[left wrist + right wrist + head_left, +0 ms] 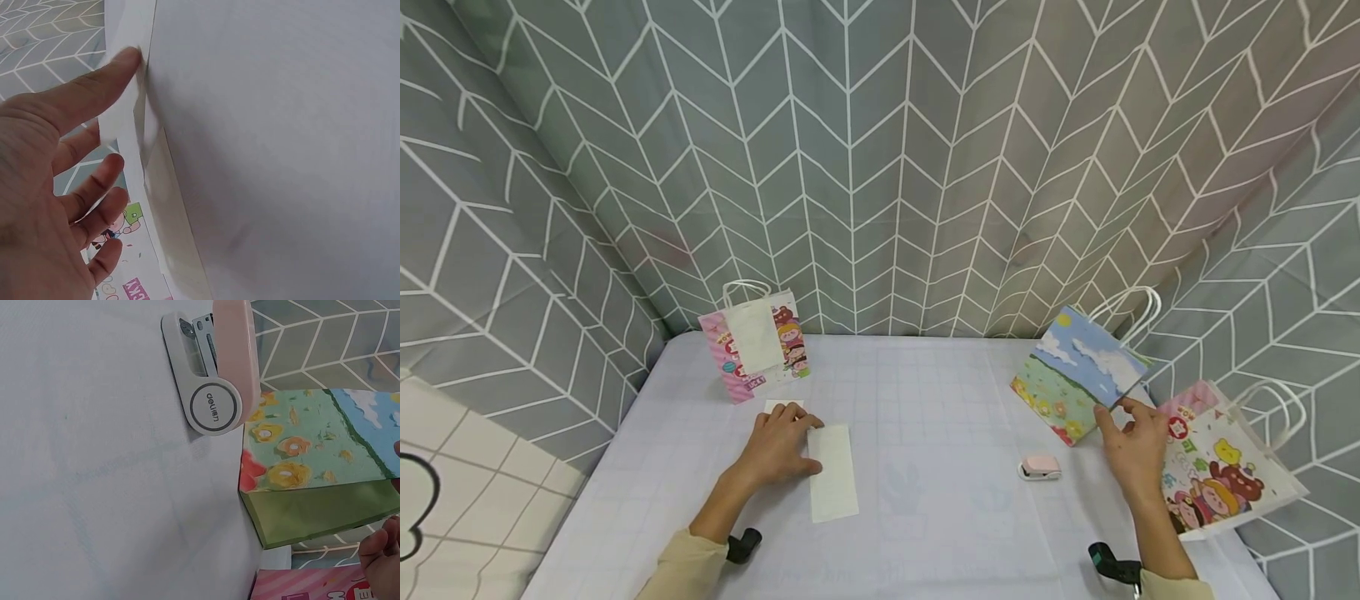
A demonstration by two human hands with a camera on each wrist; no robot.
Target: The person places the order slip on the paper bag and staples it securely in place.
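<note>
My left hand (pixel 781 446) is at the left edge of a long cream paper strip (pixel 835 479) lying on the table. In the left wrist view, its thumb and index finger pinch a white piece of paper (pixel 119 119), the index finger partly hidden behind it; the other fingers are loosely bent. My right hand (pixel 1133 446) grips the lower right edge of a paper gift bag (pixel 1078 375) printed with sky and flowers, thumb on the near side. That bag leans back, its green side (pixel 319 515) showing in the right wrist view.
A pink stapler (pixel 1040 467) lies left of my right hand. Another gift bag (pixel 1217 467), with cartoon figures, stands at the right table edge. At the back left is a pink gift bag (pixel 793 342) with a cream paper (pixel 756 337) over its front. Behind hangs a grey patterned curtain (pixel 880 167).
</note>
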